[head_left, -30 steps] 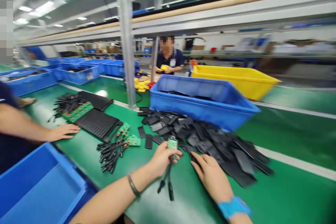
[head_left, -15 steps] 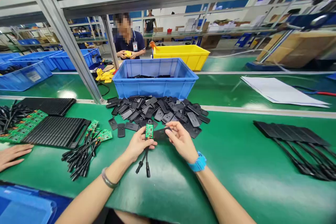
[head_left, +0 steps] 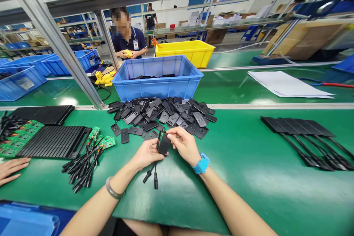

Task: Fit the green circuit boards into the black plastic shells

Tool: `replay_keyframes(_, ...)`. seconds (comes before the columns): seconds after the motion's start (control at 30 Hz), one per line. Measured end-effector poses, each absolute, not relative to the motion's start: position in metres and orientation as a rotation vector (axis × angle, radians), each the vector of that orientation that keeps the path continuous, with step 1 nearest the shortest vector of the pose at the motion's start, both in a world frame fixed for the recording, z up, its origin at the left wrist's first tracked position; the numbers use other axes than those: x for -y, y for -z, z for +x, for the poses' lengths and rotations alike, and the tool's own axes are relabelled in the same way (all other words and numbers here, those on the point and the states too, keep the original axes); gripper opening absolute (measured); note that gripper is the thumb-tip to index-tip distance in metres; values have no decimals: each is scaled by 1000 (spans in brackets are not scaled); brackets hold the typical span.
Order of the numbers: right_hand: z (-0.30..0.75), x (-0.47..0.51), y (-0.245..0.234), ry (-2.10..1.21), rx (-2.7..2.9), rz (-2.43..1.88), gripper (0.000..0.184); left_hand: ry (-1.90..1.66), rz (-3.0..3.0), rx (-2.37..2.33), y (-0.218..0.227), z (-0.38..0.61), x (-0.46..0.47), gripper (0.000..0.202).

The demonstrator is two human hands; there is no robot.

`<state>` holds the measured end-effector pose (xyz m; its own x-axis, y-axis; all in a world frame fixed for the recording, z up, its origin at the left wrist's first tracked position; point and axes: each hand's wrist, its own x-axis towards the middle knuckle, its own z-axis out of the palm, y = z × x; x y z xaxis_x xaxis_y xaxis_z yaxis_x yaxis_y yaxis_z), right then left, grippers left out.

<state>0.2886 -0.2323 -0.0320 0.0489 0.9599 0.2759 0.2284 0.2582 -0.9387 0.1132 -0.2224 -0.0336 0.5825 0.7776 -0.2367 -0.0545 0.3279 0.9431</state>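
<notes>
- Green worktop [head_left: 235, 195] runs the width of a bright workshop, a metal post [head_left: 69, 55] slanting across its left side and shelves [head_left: 177, 29] lining the background.
- At the center, a person's left hand [head_left: 146, 155] is closed around a board [head_left: 160, 138], its green edge showing and two black leads [head_left: 156, 181] hanging below.
- The right hand [head_left: 185, 146], a blue band [head_left: 201, 163] at its wrist, pinches a black cover [head_left: 164, 145] by its upper right edge. The cover hides most of the board; whether the two are fastened cannot be told.
- Just beyond the hands, a loose pile [head_left: 155, 112] of black covers spreads before a blue bin [head_left: 155, 90], with a yellow bin [head_left: 203, 54] behind.
- Left of the hands lies a bundle [head_left: 83, 166] of boards and leads, beside a slotted black tray [head_left: 52, 142]; a co-worker's hand [head_left: 12, 169] rests flat near it.
- Well to the right, a row [head_left: 298, 127] of black units lies with leads trailing, below white papers [head_left: 289, 83].
- Across the line, a worker [head_left: 132, 40] in a dark shirt holds a yellow part [head_left: 128, 53].
</notes>
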Motion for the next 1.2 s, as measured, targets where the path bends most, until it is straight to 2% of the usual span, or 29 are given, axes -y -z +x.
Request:
replay_keyframes(0.27, 282, 231, 39, -1121, 1194, -1119, 29, -674, 1214, -883, 36, 123, 227, 46)
replay_keyframes(0.53, 283, 232, 34, -1006, 1252, -1169, 25, -730, 1297, -942, 47, 121, 226, 41)
replay_keyframes(0.83, 289, 230, 32, -1162, 1161, -1143, 31, -750, 1285, -895, 46, 119, 224, 49)
replay_keyframes(1.2, 286, 229, 34, -1240, 1085, -1144, 39, -686, 1291, -928, 43, 121, 227, 42)
